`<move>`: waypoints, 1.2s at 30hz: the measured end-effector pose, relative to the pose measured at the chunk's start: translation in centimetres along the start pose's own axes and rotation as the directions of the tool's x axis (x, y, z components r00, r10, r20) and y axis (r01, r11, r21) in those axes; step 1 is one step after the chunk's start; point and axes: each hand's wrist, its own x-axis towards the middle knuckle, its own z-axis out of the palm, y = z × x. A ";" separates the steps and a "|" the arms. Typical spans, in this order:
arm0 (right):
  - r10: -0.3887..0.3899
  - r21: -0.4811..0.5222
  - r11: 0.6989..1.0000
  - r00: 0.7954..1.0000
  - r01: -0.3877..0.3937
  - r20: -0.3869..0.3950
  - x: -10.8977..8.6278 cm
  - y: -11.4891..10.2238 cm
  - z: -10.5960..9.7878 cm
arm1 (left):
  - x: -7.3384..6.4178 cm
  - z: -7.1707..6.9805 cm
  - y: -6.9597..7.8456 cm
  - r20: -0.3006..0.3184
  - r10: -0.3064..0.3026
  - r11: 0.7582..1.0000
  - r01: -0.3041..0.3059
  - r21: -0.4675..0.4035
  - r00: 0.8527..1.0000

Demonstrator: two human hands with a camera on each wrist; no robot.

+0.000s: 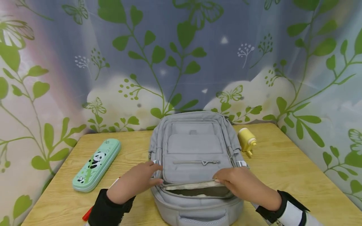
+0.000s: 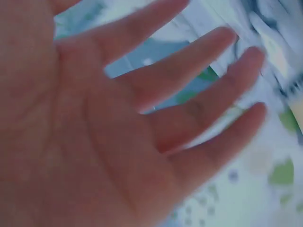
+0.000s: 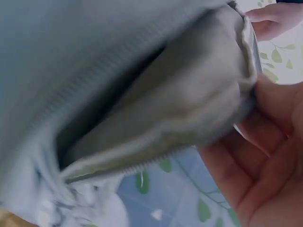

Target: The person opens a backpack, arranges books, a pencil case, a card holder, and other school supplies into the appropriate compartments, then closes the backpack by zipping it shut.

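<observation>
A grey backpack [image 1: 195,144] lies on the table with its top handle towards me. Its zipped compartment gapes at the near end, and the beige lining [image 3: 189,90] shows in the right wrist view. My right hand [image 1: 240,183] pinches the compartment's zippered edge between thumb and fingers, seen closely with the hand [image 3: 270,156] in the right wrist view. At the backpack's left side is my left hand [image 1: 135,182], its fingertips by the zipper corner. In the left wrist view this hand [image 2: 128,109] has its fingers spread, with nothing in the palm.
A mint green pencil case [image 1: 96,164] with pandas lies left of the backpack. A red-ended stick-like item [image 1: 87,214] is partly hidden under my left forearm. To the right is a yellow and white bottle-like item [image 1: 247,139]. A leaf-patterned curtain [image 1: 181,62] hangs behind the table [image 1: 285,163].
</observation>
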 end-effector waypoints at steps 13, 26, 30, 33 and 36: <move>-0.302 -0.381 0.913 0.869 0.145 -0.391 4.3 0.0 -3.5 | 5.0 0.1 5.5 -0.101 0.196 0.977 -0.203 -0.064 0.975; 0.473 -0.013 0.867 0.830 -0.498 -0.295 4.1 11.0 -5.2 | 6.0 -1.2 5.9 -0.421 0.078 0.972 -0.163 -0.169 0.904; 0.691 0.033 0.722 0.719 -0.691 -0.072 2.8 16.8 -2.3 | 6.1 -1.4 6.1 -0.463 0.061 0.968 -0.165 -0.187 0.884; 0.740 0.047 0.672 0.672 -0.739 -0.013 1.8 18.9 0.1 | 6.2 -1.4 6.3 -0.472 0.058 0.968 -0.166 -0.189 0.879; 0.742 0.114 0.664 0.670 -0.739 0.029 1.2 19.7 1.2 | 6.3 -1.5 6.4 -0.468 0.056 0.968 -0.162 -0.190 0.882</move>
